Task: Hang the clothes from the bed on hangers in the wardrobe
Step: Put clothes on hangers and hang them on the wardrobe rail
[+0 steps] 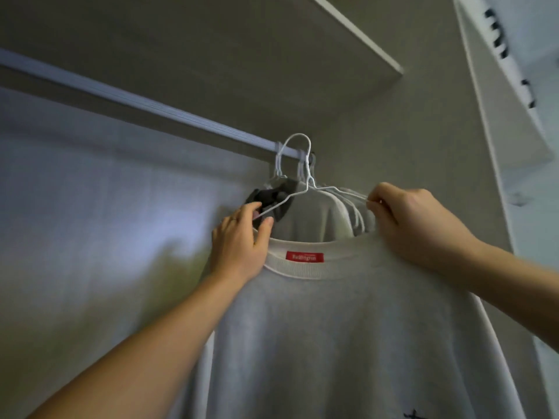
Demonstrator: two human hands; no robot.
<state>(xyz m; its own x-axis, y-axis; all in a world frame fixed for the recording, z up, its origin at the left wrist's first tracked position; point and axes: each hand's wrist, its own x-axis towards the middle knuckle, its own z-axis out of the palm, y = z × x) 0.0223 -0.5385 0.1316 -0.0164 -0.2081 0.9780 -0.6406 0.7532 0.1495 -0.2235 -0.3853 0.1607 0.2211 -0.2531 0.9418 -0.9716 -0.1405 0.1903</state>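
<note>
The person stands close to the wardrobe and looks up at the white metal hanging rail [151, 105] under the pale wooden shelf [272, 40]. The left hand [239, 240] has its fingers curled round the left arm of a thin white wire hanger [307, 184], and its palm lies against the collar of a pale grey sweatshirt with a red neck label [348, 328]. The right hand [408, 219] pinches the right end of the hanger wire between thumb and fingers, and the sweatshirt's shoulder hangs from under this hand. The sweatshirt is near the camera, and its body hangs down out of view. Its collar is below the hanger arms, so the hanger seems not yet inside the neck. The hook of the hanger stands at the right end of the rail, but one cannot tell if it rests on the rail or only in front of it. Just behind hang a cream garment [317, 216] and a dark grey garment [272, 196] on similar hangers. To do this step well, it is probably best to slide one hanger arm into the neck first, then the other, and to centre both shoulders before letting go. The thin wire bends easily, and the neighbouring hooks are close enough to catch on it.
</note>
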